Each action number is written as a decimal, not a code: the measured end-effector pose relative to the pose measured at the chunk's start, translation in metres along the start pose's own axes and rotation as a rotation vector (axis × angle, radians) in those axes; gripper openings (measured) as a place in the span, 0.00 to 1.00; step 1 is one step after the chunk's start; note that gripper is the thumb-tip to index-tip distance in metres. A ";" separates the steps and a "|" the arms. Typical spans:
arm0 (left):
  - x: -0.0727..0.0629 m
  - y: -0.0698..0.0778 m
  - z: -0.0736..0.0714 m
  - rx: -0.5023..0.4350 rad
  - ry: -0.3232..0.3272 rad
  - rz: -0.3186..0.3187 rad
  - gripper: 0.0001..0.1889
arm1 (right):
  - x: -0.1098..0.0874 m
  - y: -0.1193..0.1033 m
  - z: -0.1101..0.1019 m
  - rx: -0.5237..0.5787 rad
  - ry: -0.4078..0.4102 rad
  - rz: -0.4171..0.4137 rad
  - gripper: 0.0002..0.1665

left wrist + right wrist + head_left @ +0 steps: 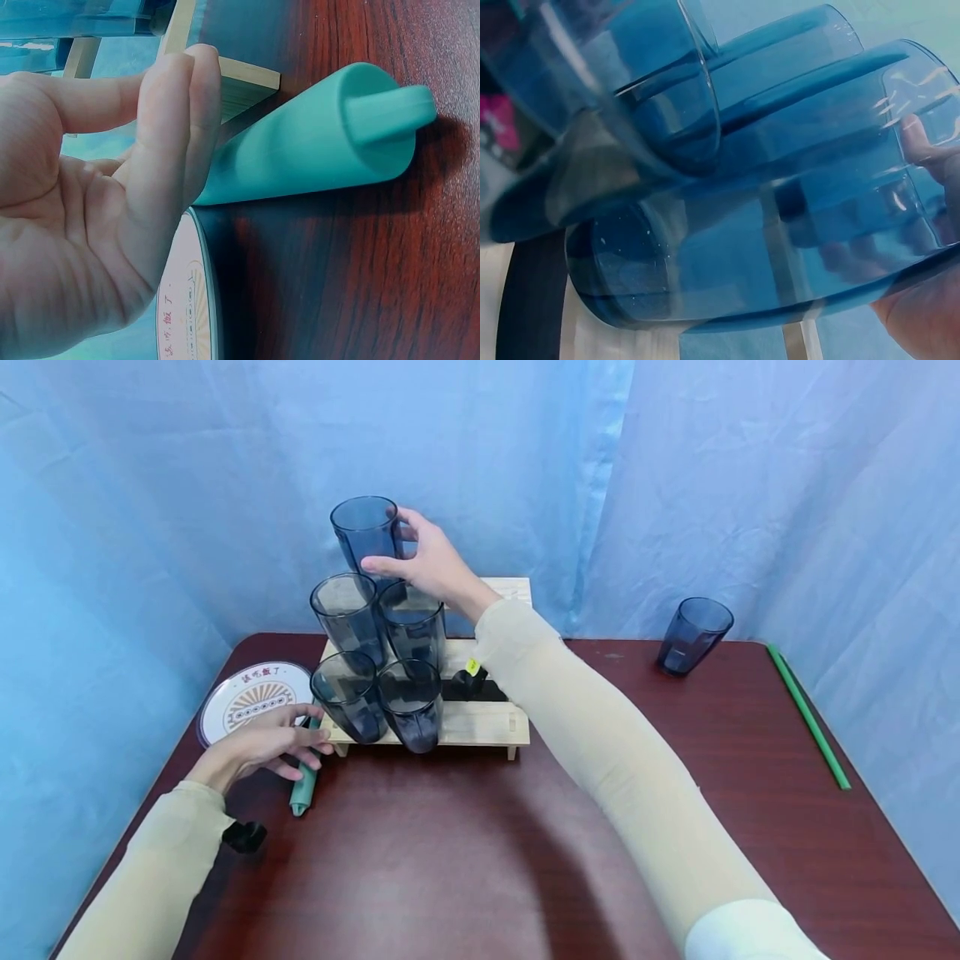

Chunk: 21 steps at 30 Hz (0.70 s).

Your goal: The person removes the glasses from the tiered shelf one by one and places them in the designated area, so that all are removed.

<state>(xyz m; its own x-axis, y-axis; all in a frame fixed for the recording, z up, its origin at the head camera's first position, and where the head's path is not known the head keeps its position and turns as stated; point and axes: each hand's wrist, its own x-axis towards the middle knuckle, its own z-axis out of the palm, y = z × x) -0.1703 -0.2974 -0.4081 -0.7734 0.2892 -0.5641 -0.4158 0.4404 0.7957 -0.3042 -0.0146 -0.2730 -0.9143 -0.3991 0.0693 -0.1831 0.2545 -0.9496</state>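
My right hand (431,556) holds a blue-tinted drinking glass (363,531) at the back of a stepped wooden rack (480,724), thumb on the near side and fingers around the far side. In the right wrist view the held glass (727,262) lies close beside other glasses. In front of it, two glasses stand on the middle step and two more, including one at the front left (348,697), on the lowest step. By the rack's left end my left hand (273,739) hovers with relaxed fingers over a teal cylinder (307,139) that ends in a loop.
A white plate (225,697) with a printed design lies at the left table edge. Another blue glass (693,635) stands tilted-looking at the back right. Along the right edge lies a green stick (810,718). Blue curtains (510,468) hang close behind the table.
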 end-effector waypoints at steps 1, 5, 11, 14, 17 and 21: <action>0.000 0.000 0.000 0.001 0.000 0.001 0.37 | 0.000 0.000 0.000 0.001 0.005 -0.005 0.55; 0.000 0.000 0.001 0.000 0.001 0.002 0.37 | -0.003 0.001 0.000 0.024 0.032 -0.016 0.53; 0.000 -0.002 0.002 -0.002 0.001 0.009 0.37 | -0.007 0.000 -0.006 0.126 0.052 -0.050 0.50; 0.001 -0.003 0.001 -0.003 0.001 0.012 0.37 | -0.009 -0.003 -0.015 0.154 0.056 -0.061 0.50; 0.001 -0.003 0.001 -0.001 0.000 0.014 0.37 | -0.011 -0.005 -0.028 0.184 0.072 -0.075 0.51; 0.000 -0.003 0.000 0.001 0.000 0.016 0.37 | -0.020 -0.008 -0.048 0.232 0.113 -0.083 0.51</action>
<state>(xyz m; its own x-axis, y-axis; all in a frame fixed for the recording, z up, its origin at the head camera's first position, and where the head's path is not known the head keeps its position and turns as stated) -0.1691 -0.2982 -0.4102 -0.7798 0.2962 -0.5516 -0.4030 0.4369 0.8042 -0.3022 0.0337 -0.2522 -0.9365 -0.3058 0.1716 -0.1837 0.0110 -0.9829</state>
